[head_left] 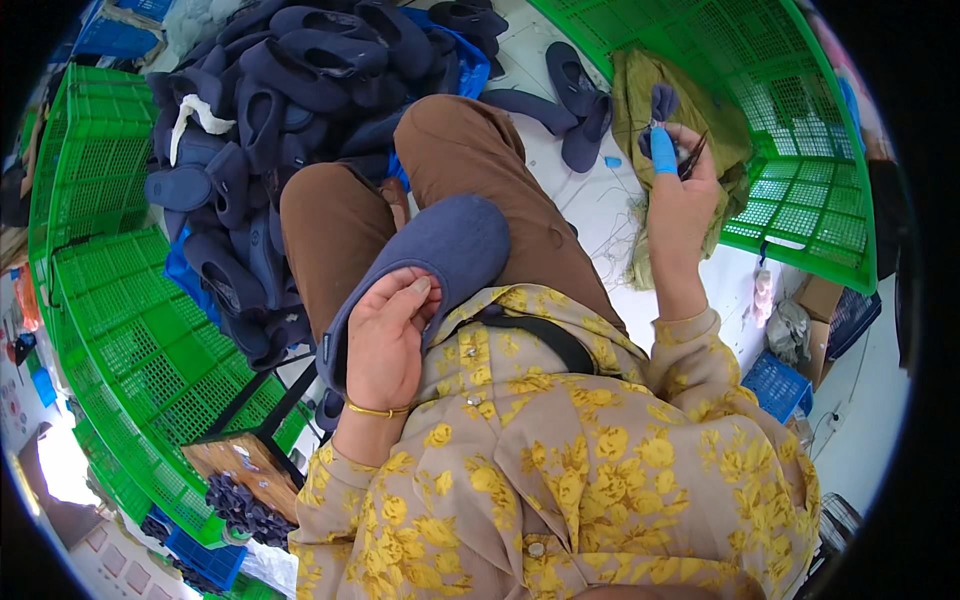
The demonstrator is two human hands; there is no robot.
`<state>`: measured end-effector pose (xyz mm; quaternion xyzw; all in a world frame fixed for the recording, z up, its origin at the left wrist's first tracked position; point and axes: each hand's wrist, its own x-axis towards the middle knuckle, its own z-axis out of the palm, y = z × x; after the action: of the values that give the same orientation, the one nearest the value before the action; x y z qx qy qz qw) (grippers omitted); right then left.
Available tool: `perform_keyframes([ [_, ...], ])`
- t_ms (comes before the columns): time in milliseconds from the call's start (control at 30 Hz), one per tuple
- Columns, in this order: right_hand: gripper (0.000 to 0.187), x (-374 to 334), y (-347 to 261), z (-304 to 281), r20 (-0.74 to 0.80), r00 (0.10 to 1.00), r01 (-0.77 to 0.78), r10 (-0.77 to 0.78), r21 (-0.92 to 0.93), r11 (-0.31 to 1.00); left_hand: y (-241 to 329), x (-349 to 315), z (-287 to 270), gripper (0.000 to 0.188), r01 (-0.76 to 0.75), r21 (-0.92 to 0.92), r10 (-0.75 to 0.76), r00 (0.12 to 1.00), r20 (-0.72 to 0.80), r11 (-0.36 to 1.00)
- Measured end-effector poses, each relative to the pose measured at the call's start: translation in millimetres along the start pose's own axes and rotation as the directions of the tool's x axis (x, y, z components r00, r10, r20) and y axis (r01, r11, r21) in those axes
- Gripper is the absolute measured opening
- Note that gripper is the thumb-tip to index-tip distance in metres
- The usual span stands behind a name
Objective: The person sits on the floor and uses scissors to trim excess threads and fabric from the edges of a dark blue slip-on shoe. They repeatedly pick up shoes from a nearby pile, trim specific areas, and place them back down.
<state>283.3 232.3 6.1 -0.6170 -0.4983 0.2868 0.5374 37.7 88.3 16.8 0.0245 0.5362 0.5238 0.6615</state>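
My left hand (385, 330) grips a navy fabric slipper (455, 245) over my lap, its fingers tucked into the foot opening and the thumb outside them. The slipper's rounded toe points away to the upper right. Raised at the right, my right hand (685, 185) is closed, with a blue cover (662, 150) on one finger. It pinches a small dark fabric bow (663, 102). A dark, pointed tool (694, 156), which looks like thread snips, also sits in that hand, partly hidden by the fingers.
A big heap of navy slippers (310, 60) lies at the far left, a white strip (198, 122) on top. Green plastic crates stand left (140, 330) and right (810, 190). Several loose slippers (575, 100) and an olive sack (640, 75) lie ahead. A wooden block (240, 465) is near-left.
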Motion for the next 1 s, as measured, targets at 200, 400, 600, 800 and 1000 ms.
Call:
perform_keyframes([
  [200, 0.011, -65.9, -29.1, 22.1, 0.635, 0.764, -0.117, 0.114, -0.037, 0.992, -2.5, -0.1, 4.4, 0.010, -0.016, 0.048, 0.017, 1.000, -0.026, 0.999],
  [400, 0.018, -94.9, -32.2, 39.3, 0.756, 0.638, -0.124, 0.143, -0.082, 0.989, -1.0, -2.2, 6.7, 0.011, -0.020, 0.070, 0.021, 1.000, -0.013, 0.997],
  [600, 0.020, -93.2, -32.5, 38.4, 0.776, 0.615, -0.093, 0.137, -0.102, 0.990, -3.7, -2.4, 8.1, 0.011, -0.033, 0.040, 0.034, 0.999, -0.019, 0.999],
  [800, 0.020, -95.1, -36.5, 40.3, 0.765, 0.635, -0.055, 0.107, -0.093, 0.994, -4.5, -2.3, 10.9, 0.010, -0.026, 0.051, 0.029, 0.998, -0.062, 0.998],
  [1000, 0.021, -99.2, -34.8, 42.0, 0.744, 0.662, -0.015, 0.087, -0.103, 0.995, -5.3, -3.2, 12.9, 0.011, -0.046, 0.051, 0.049, 0.997, -0.057, 0.998],
])
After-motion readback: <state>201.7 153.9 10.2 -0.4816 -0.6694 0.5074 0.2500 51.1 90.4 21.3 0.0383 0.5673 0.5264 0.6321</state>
